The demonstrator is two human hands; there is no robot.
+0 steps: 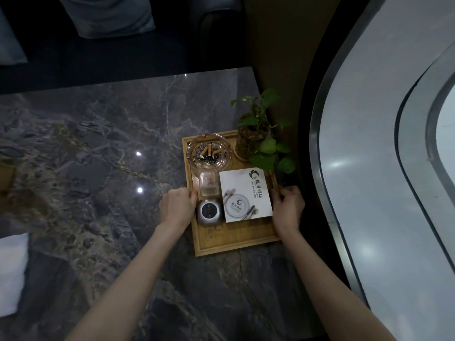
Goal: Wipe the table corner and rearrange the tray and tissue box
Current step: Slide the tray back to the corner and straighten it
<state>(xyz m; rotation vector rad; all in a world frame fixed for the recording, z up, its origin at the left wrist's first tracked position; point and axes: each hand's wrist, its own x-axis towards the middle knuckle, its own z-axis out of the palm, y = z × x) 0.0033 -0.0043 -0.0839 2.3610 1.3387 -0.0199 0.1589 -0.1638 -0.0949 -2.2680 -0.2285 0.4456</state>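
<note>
A wooden tray point(236, 238) lies at the right edge of a dark marble table point(103, 148). On it rests a white square tissue box point(246, 194) with printed plates and a logo. My left hand point(177, 207) grips the tray's left rim, and my right hand point(288, 207) grips its right rim. Both sets of fingers curl over the edges. The tray also carries a glass ashtray point(209, 152) with cigarette butts, a clear toothpick holder point(209, 183), a small silver device point(210, 212) and a potted green plant point(256, 139).
A white cloth point(12, 271) lies at the table's left edge. A dark sofa with grey cushions point(108, 16) stands behind the table. A curved grey ledge with a metal rim point(369, 168) runs close along the right, past a dark gap.
</note>
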